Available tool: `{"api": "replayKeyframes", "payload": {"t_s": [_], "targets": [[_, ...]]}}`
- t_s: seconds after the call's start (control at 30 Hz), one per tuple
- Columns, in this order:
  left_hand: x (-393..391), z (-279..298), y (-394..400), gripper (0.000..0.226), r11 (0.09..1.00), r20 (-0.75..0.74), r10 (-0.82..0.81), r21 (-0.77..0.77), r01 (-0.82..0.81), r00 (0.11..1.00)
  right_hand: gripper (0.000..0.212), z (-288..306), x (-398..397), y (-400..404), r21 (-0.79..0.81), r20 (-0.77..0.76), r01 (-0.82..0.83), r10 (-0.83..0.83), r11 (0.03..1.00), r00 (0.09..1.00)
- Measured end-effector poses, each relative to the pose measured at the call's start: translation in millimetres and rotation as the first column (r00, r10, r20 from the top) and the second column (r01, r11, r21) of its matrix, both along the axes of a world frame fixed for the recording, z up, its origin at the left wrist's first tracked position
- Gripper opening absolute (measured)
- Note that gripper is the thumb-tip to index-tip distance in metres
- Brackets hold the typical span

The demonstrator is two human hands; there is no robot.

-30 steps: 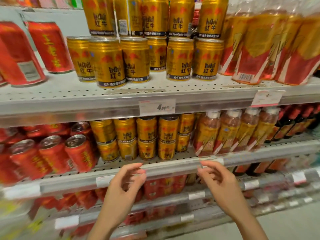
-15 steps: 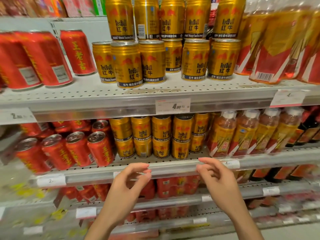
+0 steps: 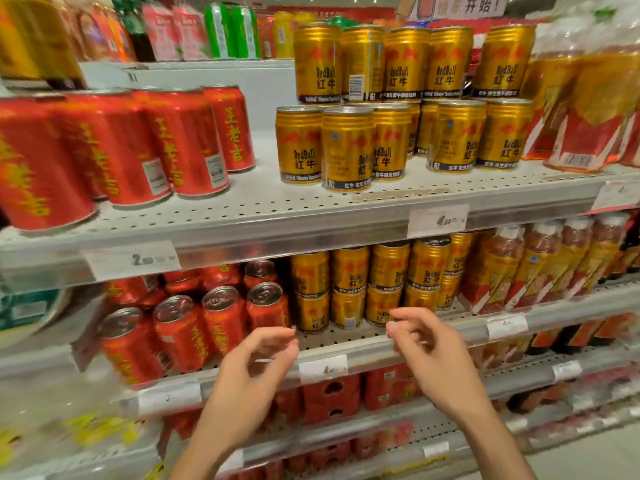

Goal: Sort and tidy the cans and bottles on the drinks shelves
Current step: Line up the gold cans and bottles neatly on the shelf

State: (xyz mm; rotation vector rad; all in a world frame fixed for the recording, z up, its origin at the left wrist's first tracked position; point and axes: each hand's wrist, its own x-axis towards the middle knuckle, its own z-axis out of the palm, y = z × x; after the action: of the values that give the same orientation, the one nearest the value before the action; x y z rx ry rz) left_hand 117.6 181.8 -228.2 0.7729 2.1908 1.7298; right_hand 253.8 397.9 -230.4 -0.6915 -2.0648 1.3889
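Shelving fills everything in front of me, four tiers of pale perforated steel with price strips along their lips. Nearest, both my hands hover just in front of the middle shelf's front rail (image 3: pixel 367 355), holding nothing: my left hand (image 3: pixel 247 382) has its fingers loosely curled, thumb near the fingertips, and my right hand (image 3: pixel 434 365) is much the same, half-gathered and empty.

Just behind my fingers stand the gold cans on the middle shelf (image 3: pixel 377 289), stacked two high; to their left are the red cans (image 3: pixel 194 327), tops showing, and to their right the bottles (image 3: pixel 540 268). The gold stack looks like the nearest job, I judge. To do it well I should go in low over the rail, take a can by its sides and keep the lower can from shifting, since the upper shelf's underside leaves little headroom above the stack.

Farther up, the upper shelf (image 3: pixel 294 216) has bare room at its front edge. The upper gold cans (image 3: pixel 346 147) sit unevenly, one forward of its neighbours, with red ones (image 3: pixel 180 143) to the left across a gap.
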Motion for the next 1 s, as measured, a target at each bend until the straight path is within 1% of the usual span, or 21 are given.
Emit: {"api": "replayKeyframes", "payload": {"t_s": [0.1, 0.23, 0.37, 0.43, 0.5, 0.57, 0.67, 0.73, 0.77, 0.8, 0.83, 0.9, 1.0], "targets": [[-23.5, 14.9, -32.8, 0.016, 1.000, -0.076, 0.019, 0.007, -0.018, 0.997, 0.012, 16.4, -20.5, -33.2, 0.054, -0.008, -0.027, 0.028, 0.998, 1.000], [-41.7, 40.3, -66.2, 0.016, 1.000, -0.193, 0.030, 0.015, -0.028, 0.981, 0.013, 51.1, -45.5, -64.0, 0.196, -0.079, -0.038, 0.055, 0.980, 0.995], [-48.0, 71.2, -90.5, 0.016, 0.998, -0.324, 0.066, 0.033, -0.058, 0.944, 0.014, 95.3, -63.2, -82.0, 0.360, -0.149, -0.046, 0.106, 0.932, 0.983], [-52.2, 88.1, -100.3, 0.015, 0.996, -0.419, 0.093, 0.042, -0.083, 0.903, 0.014, 119.3, -72.3, -87.8, 0.429, -0.179, -0.058, 0.148, 0.901, 0.973], [-58.8, 106.5, -109.7, 0.016, 0.990, -0.548, 0.138, 0.049, -0.132, 0.825, 0.016, 143.2, -84.6, -93.1, 0.513, -0.191, -0.083, 0.208, 0.854, 0.959], [-68.1, 126.5, -118.3, 0.014, 0.980, -0.676, 0.184, 0.070, -0.186, 0.714, 0.019, 165.4, -100.1, -98.0, 0.608, -0.180, -0.101, 0.261, 0.787, 0.948], [-86.3, 161.0, -128.4, 0.024, 0.951, -0.833, 0.253, 0.122, -0.284, 0.492, 0.022, 193.1, -130.3, -101.2, 0.739, -0.187, -0.065, 0.297, 0.670, 0.936], [-102.9, 183.8, -133.8, 0.028, 0.923, -0.891, 0.300, 0.182, -0.340, 0.340, 0.028, 209.3, -154.2, -102.3, 0.826, -0.189, -0.010, 0.295, 0.563, 0.937], [-111.4, 194.8, -135.6, 0.033, 0.909, -0.905, 0.311, 0.193, -0.369, 0.291, 0.032, 217.0, -166.1, -102.6, 0.860, -0.179, 0.007, 0.289, 0.511, 0.940], [-119.9, 204.3, -136.7, 0.039, 0.897, -0.912, 0.309, 0.185, -0.400, 0.271, 0.036, 223.9, -176.9, -103.0, 0.883, -0.161, 0.010, 0.284, 0.468, 0.945], [-127.8, 211.5, -137.2, 0.045, 0.888, -0.914, 0.299, 0.161, -0.431, 0.275, 0.039, 229.7, -185.9, -103.4, 0.897, -0.138, 0.001, 0.278, 0.442, 0.951], [-140.6, 218.5, -137.9, 0.051, 0.880, -0.905, 0.274, 0.100, -0.465, 0.325, 0.039, 236.4, -197.8, -104.7, 0.906, -0.087, -0.037, 0.273, 0.421, 0.958], [-150.7, 219.0, -141.6, 0.048, 0.904, -0.895, 0.246, 0.073, -0.422, 0.371, 0.037, 234.1, -203.8, -102.5, 0.917, -0.058, -0.062, 0.286, 0.394, 0.956]]}}
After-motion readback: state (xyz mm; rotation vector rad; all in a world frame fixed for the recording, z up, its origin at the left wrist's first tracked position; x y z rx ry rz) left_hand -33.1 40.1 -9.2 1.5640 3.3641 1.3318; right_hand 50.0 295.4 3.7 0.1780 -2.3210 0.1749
